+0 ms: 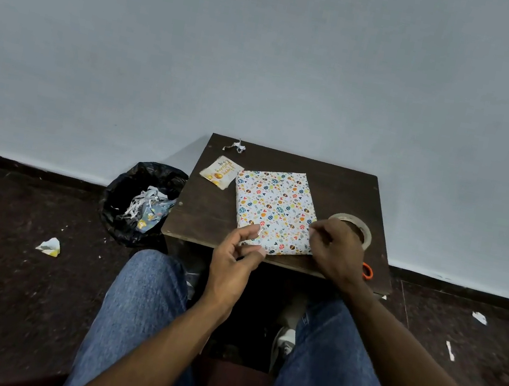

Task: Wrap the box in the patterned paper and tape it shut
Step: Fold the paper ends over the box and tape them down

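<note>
Two bare forearms reach forward over denim-clad knees. The left hand point(237, 251) hovers palm inward, fingers loosely curled, thumb extended. The right hand point(334, 251) shows its back, fingertips pinched together, pointing left.

The box point(274, 210), fully wrapped in egg-patterned paper, lies flat beside the tape roll point(355, 227).
</note>
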A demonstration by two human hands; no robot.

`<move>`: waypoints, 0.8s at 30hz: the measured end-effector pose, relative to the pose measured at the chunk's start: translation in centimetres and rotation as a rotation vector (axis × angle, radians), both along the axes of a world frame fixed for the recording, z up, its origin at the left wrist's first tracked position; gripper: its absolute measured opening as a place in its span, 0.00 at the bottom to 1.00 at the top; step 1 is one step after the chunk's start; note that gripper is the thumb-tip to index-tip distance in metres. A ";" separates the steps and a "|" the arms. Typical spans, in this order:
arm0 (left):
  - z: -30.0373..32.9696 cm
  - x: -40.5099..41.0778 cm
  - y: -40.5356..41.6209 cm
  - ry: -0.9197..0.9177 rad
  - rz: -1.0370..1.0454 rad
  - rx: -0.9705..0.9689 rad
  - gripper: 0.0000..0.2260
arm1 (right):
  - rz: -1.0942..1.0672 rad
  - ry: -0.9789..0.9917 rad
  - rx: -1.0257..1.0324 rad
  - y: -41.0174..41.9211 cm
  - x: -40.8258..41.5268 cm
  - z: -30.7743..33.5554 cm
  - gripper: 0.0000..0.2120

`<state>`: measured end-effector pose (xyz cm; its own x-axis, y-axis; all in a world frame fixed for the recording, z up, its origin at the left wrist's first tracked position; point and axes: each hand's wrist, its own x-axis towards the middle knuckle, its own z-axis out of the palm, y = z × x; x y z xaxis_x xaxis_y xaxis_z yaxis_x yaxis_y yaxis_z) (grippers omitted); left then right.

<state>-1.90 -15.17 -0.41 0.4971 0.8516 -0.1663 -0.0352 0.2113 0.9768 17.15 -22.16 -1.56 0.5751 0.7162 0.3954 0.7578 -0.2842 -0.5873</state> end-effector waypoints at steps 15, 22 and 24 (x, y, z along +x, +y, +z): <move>-1.1 -0.6 0.1 0.004 -0.001 0.057 0.17 | 0.100 0.987 0.211 2.5 -9.0 0.8 0.07; -2.6 -0.4 2.5 0.202 0.094 0.277 0.22 | -0.055 1.046 0.272 1.7 -9.9 -1.0 0.10; -2.9 -0.3 4.2 0.261 0.136 0.263 0.23 | -0.153 1.043 0.303 1.4 -9.9 -1.5 0.09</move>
